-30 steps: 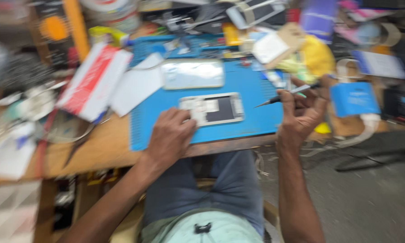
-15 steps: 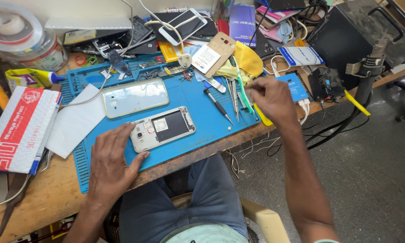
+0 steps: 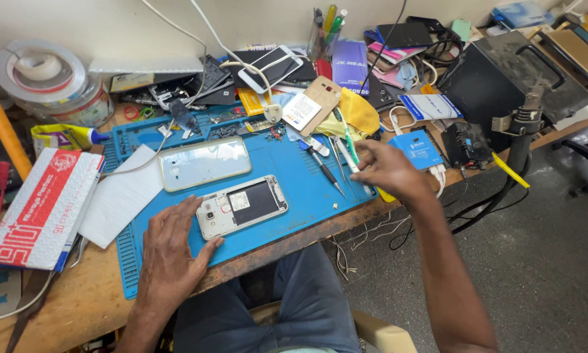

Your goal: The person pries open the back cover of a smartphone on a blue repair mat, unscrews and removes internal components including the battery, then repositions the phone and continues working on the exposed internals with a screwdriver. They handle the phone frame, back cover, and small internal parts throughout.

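two hands are seen over a blue mat [image 3: 294,189] on a cluttered wooden bench [image 3: 78,301] — left hand [image 3: 173,252] laid flat, open, beside an opened phone [image 3: 242,206]; right hand [image 3: 389,170] closed on a tool, centre right.

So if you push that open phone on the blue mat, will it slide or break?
The opened phone lies flat, so it would probably slide, not tip. The blue mat looks rubbery, likely slowing it. Its exposed insides seem fragile; the left hand touches its edge.
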